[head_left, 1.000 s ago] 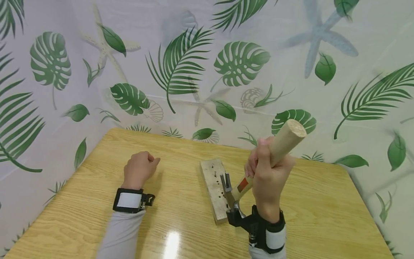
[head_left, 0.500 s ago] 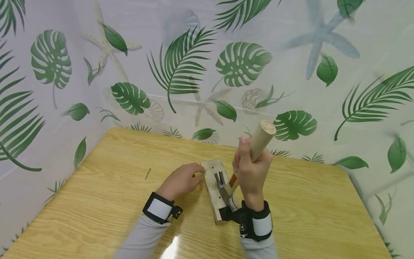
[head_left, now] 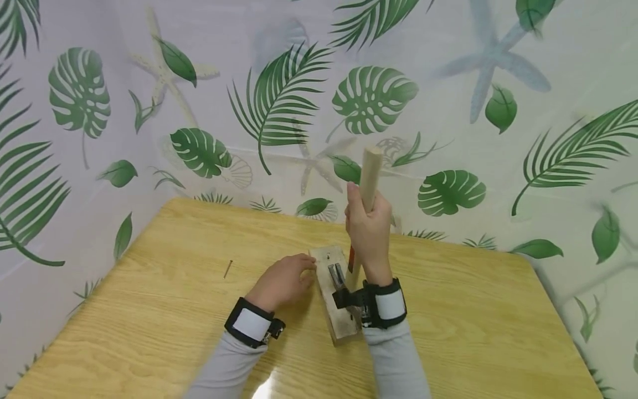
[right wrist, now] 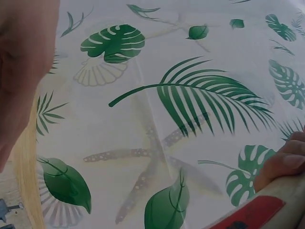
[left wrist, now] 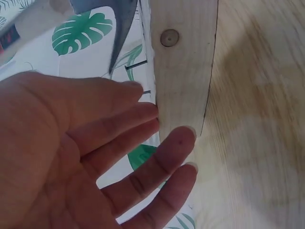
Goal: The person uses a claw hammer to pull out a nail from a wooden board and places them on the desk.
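Note:
My left hand [head_left: 280,282] reaches to the far left edge of a wooden block [head_left: 345,328]. Its fingers are loosely extended in the left wrist view, with some fingertips against the block [left wrist: 183,71]. Two dark nails [left wrist: 137,65] stick out of one face, close to the thumb; a round mark shows on the adjoining face. My right hand [head_left: 370,227] grips the wooden handle [head_left: 371,172] of a hammer, held upright with its claw [head_left: 336,274] low over the block. Whether the claw touches a nail is unclear. In the right wrist view, fingers [right wrist: 286,160] wrap the handle by its red band.
One loose nail [head_left: 227,269] lies on the wooden table [head_left: 164,321], left of my left hand. Behind the table hangs a pale sheet [head_left: 299,100] printed with leaves, shells and starfish.
My left hand has moved right to the block, exposing the loose nail on the table. My right hand has shifted left and upward, swinging the hammer handle more upright.

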Demonstrator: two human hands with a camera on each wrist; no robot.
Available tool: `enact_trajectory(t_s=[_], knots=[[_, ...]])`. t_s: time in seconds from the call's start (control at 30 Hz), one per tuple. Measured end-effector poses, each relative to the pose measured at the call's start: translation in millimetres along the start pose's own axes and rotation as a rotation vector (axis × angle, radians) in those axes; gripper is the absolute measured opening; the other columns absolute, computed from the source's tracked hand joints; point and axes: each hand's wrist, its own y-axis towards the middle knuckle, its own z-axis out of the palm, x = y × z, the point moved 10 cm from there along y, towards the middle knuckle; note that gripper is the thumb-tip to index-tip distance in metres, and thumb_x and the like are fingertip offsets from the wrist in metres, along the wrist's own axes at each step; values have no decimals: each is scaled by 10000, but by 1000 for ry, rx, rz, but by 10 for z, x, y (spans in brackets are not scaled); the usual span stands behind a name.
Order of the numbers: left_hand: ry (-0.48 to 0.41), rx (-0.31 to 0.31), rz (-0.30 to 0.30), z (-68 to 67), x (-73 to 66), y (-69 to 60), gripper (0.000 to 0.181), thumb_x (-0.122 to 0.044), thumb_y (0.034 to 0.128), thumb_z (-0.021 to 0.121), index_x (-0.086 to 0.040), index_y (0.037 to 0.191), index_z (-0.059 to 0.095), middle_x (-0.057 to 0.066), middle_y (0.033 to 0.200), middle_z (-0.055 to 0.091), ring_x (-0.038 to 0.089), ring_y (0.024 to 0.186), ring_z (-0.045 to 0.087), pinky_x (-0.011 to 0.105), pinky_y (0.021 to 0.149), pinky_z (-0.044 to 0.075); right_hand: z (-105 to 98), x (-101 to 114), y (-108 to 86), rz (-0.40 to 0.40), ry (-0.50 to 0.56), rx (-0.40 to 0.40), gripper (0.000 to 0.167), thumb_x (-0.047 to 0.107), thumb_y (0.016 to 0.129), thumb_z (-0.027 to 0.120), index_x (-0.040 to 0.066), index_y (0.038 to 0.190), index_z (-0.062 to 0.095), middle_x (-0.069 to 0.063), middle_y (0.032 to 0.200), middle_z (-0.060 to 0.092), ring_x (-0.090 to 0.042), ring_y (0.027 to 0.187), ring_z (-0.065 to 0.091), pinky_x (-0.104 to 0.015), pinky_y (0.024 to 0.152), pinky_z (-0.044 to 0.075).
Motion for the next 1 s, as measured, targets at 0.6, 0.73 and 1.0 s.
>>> enact_trajectory(t_s=[0.6, 0.73, 1.0], knots=[[9, 33, -43, 3, -19, -22, 269, -105, 987, 615, -31, 1227, 708, 110, 1410, 617, 328, 1315, 567, 449, 1099, 449, 465, -650, 443, 191, -317, 105, 435, 484, 1031, 537, 122, 791, 552, -31, 536, 415, -173, 399, 312, -292, 389, 249], [7, 35, -55, 14, -14, -23, 252, -113, 979, 616, -34, 1197, 716, 116, 1390, 628, 325, 1287, 588, 451, 1073, 471, 493, -663, 476, 189, -327, 101, 454, 494, 1021, 553, 121, 760, 543, -15, 538, 434, -161, 408, 344, -284, 390, 261], [45, 7, -29, -25, -27, 0, 196, -89, 946, 630, -45, 1106, 734, 96, 1230, 683, 308, 1157, 655, 437, 982, 527, 464, -575, 572, 123, -295, -5, 479, 496, 1011, 575, 120, 720, 516, 4, 509, 351, -150, 406, 296, -283, 398, 234]])
